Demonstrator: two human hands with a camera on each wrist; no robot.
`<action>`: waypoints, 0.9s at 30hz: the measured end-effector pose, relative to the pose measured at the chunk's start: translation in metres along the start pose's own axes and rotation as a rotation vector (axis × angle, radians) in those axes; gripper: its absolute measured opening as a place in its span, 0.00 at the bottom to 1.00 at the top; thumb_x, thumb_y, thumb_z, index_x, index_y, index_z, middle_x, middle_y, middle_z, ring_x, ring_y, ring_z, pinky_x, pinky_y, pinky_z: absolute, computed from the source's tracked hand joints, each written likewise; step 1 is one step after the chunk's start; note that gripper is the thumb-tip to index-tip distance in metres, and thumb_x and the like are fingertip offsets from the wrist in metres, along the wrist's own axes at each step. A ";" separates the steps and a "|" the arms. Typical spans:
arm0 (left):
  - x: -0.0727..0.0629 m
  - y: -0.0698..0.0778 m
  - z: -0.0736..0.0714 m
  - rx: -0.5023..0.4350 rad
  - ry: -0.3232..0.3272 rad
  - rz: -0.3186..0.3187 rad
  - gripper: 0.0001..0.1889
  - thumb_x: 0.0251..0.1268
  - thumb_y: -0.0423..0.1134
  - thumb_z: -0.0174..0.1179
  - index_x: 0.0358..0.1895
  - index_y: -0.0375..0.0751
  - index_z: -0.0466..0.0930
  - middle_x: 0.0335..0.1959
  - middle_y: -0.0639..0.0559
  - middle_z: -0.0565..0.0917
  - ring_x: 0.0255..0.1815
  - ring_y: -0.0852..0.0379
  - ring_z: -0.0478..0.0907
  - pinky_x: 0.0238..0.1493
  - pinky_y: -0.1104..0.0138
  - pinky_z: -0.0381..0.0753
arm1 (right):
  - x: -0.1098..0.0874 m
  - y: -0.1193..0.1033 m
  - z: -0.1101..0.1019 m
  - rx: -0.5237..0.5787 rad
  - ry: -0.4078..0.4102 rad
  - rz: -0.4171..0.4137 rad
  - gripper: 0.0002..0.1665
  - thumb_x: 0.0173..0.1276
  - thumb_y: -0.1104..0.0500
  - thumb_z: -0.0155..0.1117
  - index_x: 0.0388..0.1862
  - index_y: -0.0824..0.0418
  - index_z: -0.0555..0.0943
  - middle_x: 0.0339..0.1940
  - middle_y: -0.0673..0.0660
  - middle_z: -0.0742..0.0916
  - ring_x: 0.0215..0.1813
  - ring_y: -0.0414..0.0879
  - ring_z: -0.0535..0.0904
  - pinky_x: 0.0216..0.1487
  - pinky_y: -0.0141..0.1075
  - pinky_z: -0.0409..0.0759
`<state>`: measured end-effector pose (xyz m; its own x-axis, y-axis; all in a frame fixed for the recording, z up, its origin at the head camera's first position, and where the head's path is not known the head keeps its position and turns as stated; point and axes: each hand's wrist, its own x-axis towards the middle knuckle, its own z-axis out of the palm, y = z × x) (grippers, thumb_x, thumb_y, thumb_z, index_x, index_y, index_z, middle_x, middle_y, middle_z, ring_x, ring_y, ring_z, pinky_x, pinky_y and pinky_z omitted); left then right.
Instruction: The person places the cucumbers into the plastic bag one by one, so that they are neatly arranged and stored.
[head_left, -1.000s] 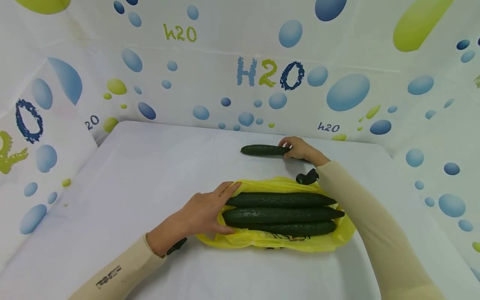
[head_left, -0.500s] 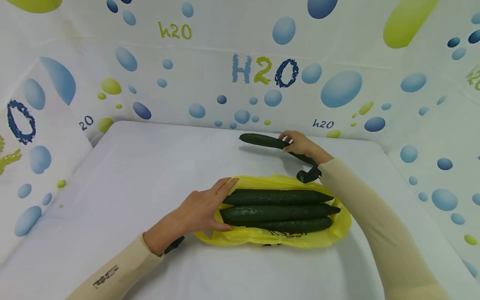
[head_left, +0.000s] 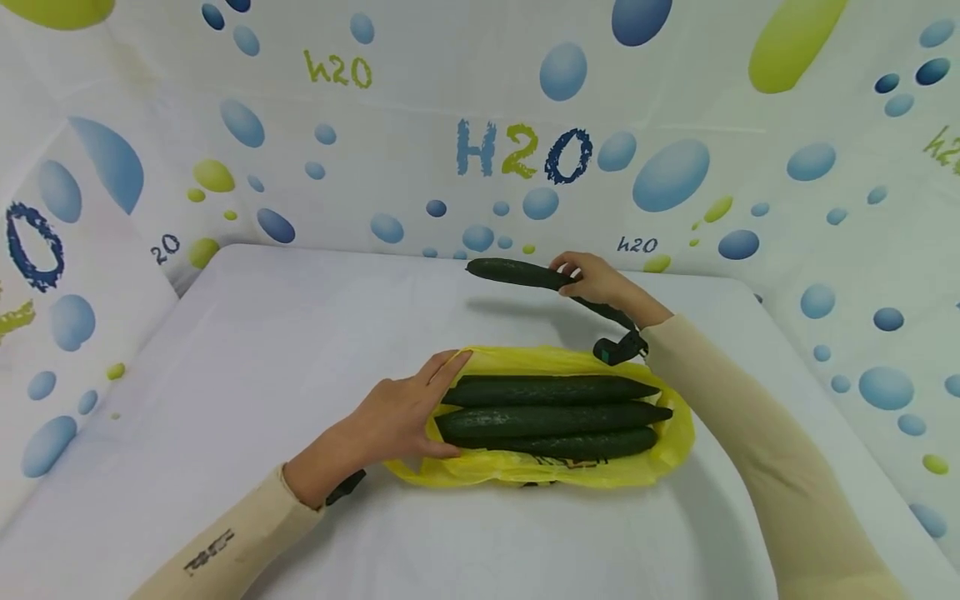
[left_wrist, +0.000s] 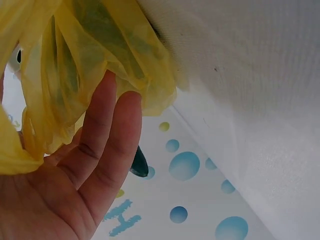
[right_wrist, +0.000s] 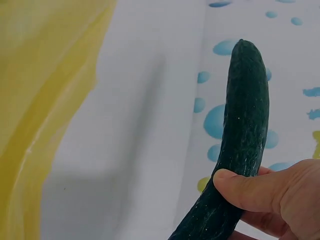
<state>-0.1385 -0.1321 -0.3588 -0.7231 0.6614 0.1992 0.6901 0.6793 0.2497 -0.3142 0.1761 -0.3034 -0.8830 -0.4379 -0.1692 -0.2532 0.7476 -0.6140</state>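
A yellow plastic bag (head_left: 480, 477) lies open-mouthed at the middle of the table, with several long dark green cucumbers (head_left: 555, 418) side by side in it. My left hand (head_left: 401, 417) holds the bag's left end, its fingers along the far rim and the thumb at the near one. In the left wrist view the thin film (left_wrist: 120, 65) hangs over its gently bent fingers (left_wrist: 112, 142). Beyond the bag, my right hand (head_left: 592, 279) grips another cucumber (head_left: 517, 273) round its middle, thumb against fingers. That cucumber (right_wrist: 246, 105) is raised over the table, its shadow below.
The white table (head_left: 322, 325) reaches back to a white wall sheet (head_left: 420, 108) printed with blue and green drops. A small black wrist device (head_left: 618, 348) hangs under the right wrist, just above the bag's far rim. Another black device (head_left: 347, 487) sits under the left wrist.
My right hand has lifted the cucumber off the table; its left end has risen and its right end tilts down. My left hand stays on the bag. The head view has shifted slightly.
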 end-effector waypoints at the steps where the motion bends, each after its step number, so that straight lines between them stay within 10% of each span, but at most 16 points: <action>1: 0.000 -0.001 0.000 0.002 0.002 0.003 0.62 0.43 0.62 0.75 0.76 0.38 0.46 0.69 0.41 0.64 0.14 0.65 0.62 0.14 0.76 0.61 | -0.001 -0.002 0.000 -0.002 0.005 -0.001 0.25 0.71 0.69 0.57 0.66 0.68 0.68 0.62 0.72 0.72 0.57 0.64 0.73 0.56 0.53 0.74; 27: -0.008 -0.010 -0.006 -0.034 -0.029 0.028 0.63 0.43 0.62 0.75 0.77 0.39 0.45 0.69 0.40 0.64 0.12 0.66 0.60 0.13 0.75 0.62 | -0.059 -0.061 0.011 -0.100 0.065 -0.182 0.23 0.69 0.70 0.60 0.63 0.69 0.72 0.60 0.71 0.76 0.58 0.66 0.75 0.59 0.55 0.74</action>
<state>-0.1403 -0.1463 -0.3572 -0.7019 0.6893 0.1794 0.7084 0.6494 0.2765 -0.2424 0.1511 -0.2642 -0.8418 -0.5397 -0.0106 -0.4460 0.7063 -0.5497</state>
